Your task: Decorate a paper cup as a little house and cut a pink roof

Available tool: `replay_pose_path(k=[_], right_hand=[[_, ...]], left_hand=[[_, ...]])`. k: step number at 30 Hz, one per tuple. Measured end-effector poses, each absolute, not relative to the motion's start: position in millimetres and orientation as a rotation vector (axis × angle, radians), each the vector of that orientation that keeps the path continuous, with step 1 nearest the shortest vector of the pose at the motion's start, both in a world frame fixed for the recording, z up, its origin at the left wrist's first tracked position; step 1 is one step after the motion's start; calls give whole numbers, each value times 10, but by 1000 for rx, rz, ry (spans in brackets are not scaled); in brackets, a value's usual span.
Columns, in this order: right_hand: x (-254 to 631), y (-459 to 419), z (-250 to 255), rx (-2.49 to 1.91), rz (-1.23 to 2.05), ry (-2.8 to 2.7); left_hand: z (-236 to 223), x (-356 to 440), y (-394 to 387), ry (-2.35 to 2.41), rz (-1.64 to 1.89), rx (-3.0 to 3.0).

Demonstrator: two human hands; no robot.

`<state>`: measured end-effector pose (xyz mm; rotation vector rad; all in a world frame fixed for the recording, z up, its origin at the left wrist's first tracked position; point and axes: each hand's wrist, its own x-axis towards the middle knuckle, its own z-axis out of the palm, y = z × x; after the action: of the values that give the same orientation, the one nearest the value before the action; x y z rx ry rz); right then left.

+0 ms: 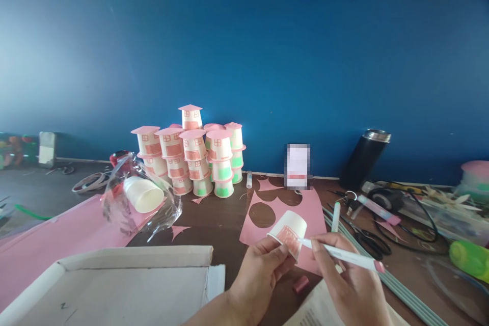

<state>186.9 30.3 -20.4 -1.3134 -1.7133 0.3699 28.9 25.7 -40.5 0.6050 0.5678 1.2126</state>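
A white paper cup with a red patch drawn on its side is tilted in my left hand, thumb and fingers closed round its rim. My right hand grips a white marker with a red end, its tip at the red patch. Under the cup lies a pink paper sheet with round holes cut out. A red marker cap rests on the table below the cup. Further left, several stacked paper cups have pink paper roofs and drawn red windows and doors; some show green patches.
Left of the stack, a clear plastic bag holds white cups. A white cardboard box fills the front left. Scissors, thin green rods and a black bottle stand or lie right. A blue panel rises behind.
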Motion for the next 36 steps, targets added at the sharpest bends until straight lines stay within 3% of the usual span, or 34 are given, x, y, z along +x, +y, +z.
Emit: replay_pose_path(k=[8,20,36], right_hand=[[1764,209,-131,-1257,631,-1668],[1781,231,-122,-1327,499,-1626],[1791,222,-168,-1268,683,-1659]], left_hand=[[-382,284,243,569,1204,582],[-364,261,261,554,1220,532],[-359,265,272,538,1227,517]])
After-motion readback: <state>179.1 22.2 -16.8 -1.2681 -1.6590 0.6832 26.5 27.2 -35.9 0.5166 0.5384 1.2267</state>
